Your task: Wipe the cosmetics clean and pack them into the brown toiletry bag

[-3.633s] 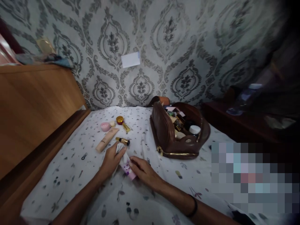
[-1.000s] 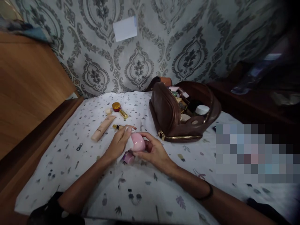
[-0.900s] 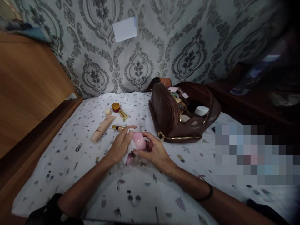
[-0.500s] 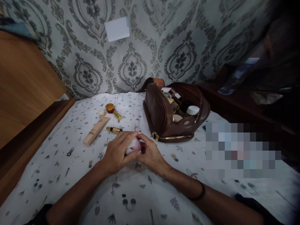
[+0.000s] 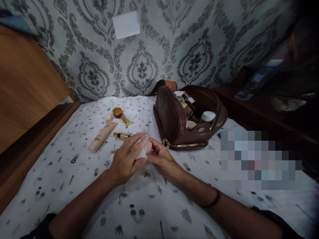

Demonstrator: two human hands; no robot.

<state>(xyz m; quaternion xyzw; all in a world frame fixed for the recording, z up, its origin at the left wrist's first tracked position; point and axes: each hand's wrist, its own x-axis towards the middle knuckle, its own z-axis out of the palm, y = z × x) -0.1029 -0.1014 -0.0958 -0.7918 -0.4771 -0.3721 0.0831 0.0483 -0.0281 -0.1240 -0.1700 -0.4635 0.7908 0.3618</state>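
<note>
Between my hands is a small, rounded white and pink item [image 5: 143, 153], mostly covered by fingers, so its kind is unclear. My left hand [image 5: 127, 156] wraps over its white part from the left. At the pink end, the bent fingers of my right hand [image 5: 160, 156] close in from the right. Just beyond my left hand lies a gold and black small tube [image 5: 120, 135]. A beige squeeze tube [image 5: 102, 137] rests farther left. Behind these are a gold-and-red round container [image 5: 117, 112], a gold small bottle [image 5: 126, 120] and a cream-coloured round piece [image 5: 108, 117].
An unzipped brown cosmetic bag [image 5: 171, 116], full of cosmetics, stands right of centre on the patterned white sheet [image 5: 139, 199]. Behind it lies an orange and dark object [image 5: 170, 85]. A wooden panel [image 5: 30, 76] borders the left; a clear bottle [image 5: 259, 78] is at far right.
The white and pink item has turned slightly in my hands, with its pink end now higher. My right fingers have shifted a little. The whole view has tilted slightly.
</note>
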